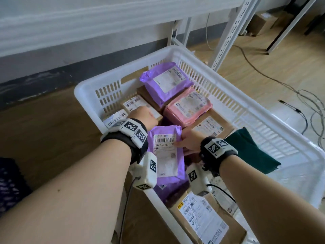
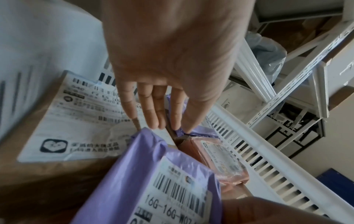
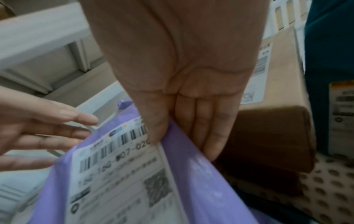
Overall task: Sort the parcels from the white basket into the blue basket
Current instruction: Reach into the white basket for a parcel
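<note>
the right hand (image 1: pixel 189 140) pinches the right edge of a purple parcel (image 1: pixel 166 152) at the centre of the frame, thumb on its label, fingers beneath. the left hand (image 1: pixel 143 117), fingers straight and close together, reaches just above it among brown boxes, holding nothing. all lie inside the white basket (image 1: pixel 246 110).

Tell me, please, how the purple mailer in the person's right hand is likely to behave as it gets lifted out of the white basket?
The purple mailer will probably flop: it is a thin, creased plastic bag, and the right hand only pinches its top edge. It looks light, since thumb and fingers alone hold it. The glossy film may slip, so the open left hand nearby could help.
</note>
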### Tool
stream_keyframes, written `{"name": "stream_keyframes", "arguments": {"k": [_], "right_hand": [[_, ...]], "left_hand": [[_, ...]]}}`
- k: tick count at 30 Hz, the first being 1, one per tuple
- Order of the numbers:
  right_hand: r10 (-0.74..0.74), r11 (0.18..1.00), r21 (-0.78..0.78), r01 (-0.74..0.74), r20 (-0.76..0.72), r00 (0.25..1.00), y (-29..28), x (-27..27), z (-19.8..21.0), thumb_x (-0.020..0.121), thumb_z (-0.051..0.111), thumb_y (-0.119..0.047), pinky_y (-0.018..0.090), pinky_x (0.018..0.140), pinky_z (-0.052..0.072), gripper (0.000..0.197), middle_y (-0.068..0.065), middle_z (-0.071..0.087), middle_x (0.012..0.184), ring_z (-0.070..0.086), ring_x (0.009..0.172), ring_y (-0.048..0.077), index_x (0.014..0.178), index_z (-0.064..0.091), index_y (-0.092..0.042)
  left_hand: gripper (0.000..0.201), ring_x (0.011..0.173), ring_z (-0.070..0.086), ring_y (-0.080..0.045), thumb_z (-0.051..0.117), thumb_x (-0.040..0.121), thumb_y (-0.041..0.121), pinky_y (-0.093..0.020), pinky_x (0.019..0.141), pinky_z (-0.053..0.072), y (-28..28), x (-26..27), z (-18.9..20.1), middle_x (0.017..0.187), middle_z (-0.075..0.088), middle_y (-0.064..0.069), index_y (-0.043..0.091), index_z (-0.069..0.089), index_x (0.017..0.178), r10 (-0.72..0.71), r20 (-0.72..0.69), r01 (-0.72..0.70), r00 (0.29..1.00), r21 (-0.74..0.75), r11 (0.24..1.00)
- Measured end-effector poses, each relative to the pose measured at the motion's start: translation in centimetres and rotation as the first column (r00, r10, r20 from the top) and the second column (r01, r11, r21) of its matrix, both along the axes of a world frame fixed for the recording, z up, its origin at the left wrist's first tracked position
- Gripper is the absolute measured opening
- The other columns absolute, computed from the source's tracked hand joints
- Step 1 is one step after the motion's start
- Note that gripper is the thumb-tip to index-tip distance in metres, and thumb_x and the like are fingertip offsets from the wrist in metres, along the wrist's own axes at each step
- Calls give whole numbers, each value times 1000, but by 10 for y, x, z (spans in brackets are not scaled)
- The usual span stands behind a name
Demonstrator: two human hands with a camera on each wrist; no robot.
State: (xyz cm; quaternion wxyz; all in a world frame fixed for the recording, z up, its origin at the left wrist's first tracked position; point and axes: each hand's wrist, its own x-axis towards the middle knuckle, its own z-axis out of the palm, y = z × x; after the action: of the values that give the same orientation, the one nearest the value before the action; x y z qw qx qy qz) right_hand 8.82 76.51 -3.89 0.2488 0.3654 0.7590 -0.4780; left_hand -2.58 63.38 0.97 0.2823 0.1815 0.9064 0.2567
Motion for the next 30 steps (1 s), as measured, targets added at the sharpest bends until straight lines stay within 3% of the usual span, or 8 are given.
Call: {"name": "stream_keyframes", "arguments": {"k": [4,9,12,15,18,23,27,30], "right_hand": [[62,995,-75,-61,6,998,17,2,-1,93,55,-5,46,92,51,34,28,53,130,60,108,31,124,53,9],[241,970,-36,-239,85,967,21,-3,8,93,56,-9,29,72,56,33,20,63,111,62,74,19,123,56,6],[298,949,82,-303,66,952,26,-8,22,93,58,-13,42,82,56,30,19,65,110,67,92,32,116,59,5],[342,924,145,-353,99,935,30,-5,34,93,56,-11,27,70,57,26,15,66,107,68,86,29,116,60,-1],[401,894,140,-425,174,900,21,-6,30,93,54,-10,25,69,56,28,12,66,106,69,86,29,119,58,-1],[443,861,138,-490,274,854,16,-15,14,94,53,-17,36,86,55,32,18,68,111,68,100,31,119,59,2],[364,892,196,-407,221,905,28,-5,20,95,52,-14,42,91,52,32,13,63,108,64,103,33,122,57,2],[431,751,411,-517,287,855,30,-1,23,95,49,-20,34,99,44,35,14,63,118,59,110,30,123,59,-1]], "left_hand": [[23,101,64,-31,63,77,13,-35,82,51,1,-6,-11,102,70,-17,2,71,97,-28,100,37,995,-88,995],[30,112,60,-31,58,87,8,-29,72,45,-9,-12,-4,119,64,-16,3,65,116,-15,152,32,988,-106,994],[31,114,59,-31,56,89,6,-24,56,41,-11,-11,1,121,63,-17,2,64,118,-23,147,41,989,-117,992],[32,111,59,-29,56,90,10,-32,66,50,-8,-10,5,119,61,-16,2,61,121,-52,112,71,992,-176,982],[32,88,53,-21,56,90,10,-26,54,41,-7,-12,1,100,58,-13,1,61,120,-64,119,85,991,-183,979],[29,110,60,-25,61,86,13,-34,92,49,-7,-15,-6,119,64,-12,4,67,113,-29,88,44,996,-177,983],[31,111,59,-26,60,88,16,-30,73,49,-7,-16,-3,120,63,-10,6,65,117,-30,86,46,996,-185,982],[30,108,60,-24,61,85,15,-32,88,50,-7,-17,-7,117,65,-8,8,66,114,8,82,6,997,-166,986]]}}
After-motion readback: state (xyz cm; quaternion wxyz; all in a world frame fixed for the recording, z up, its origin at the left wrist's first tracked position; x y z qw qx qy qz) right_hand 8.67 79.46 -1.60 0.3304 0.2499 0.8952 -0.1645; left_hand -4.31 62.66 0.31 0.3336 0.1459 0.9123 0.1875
